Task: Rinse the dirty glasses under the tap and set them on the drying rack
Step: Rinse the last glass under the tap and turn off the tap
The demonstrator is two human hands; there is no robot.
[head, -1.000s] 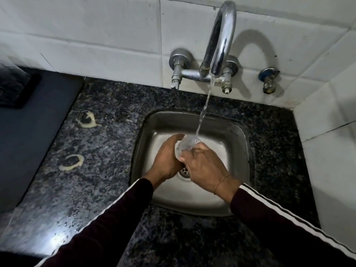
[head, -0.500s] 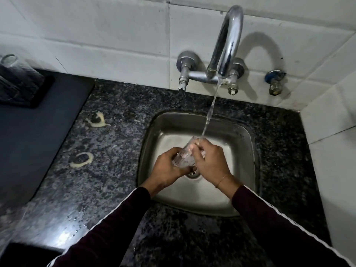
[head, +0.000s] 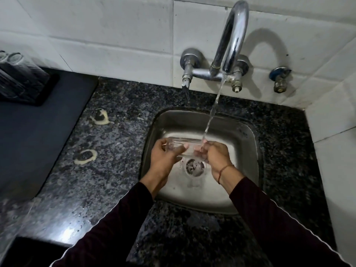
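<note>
The glass [head: 181, 147], clear and hard to pick out against the steel, lies on its side across the sink [head: 248, 135], above the drain [head: 194, 166], held at both ends. The left hand [head: 163, 160] wraps its fingers around the left end, thumb across the front; the right hand [head: 216, 155] closes on the right end, where the stream from the tap [head: 233, 37] lands on its fingers and on the glass. Whether that end is the mouth or the base cannot be told, as glare and running water blur the outline.

In this single head view, both sleeves [head: 279, 218] are dark with a pale stripe and run off the lower edge. A thin thread band sits on the right wrist. On the speckled counter [head: 115, 170] left of the sink are two pale ring-shaped residues [head: 85, 156]. At the far left, a dark tray [head: 44, 89] holds more glasses [head: 15, 60], cut off by the frame edge and too dim to count. A second valve [head: 279, 81] projects from the tiled wall [head: 115, 35].
</note>
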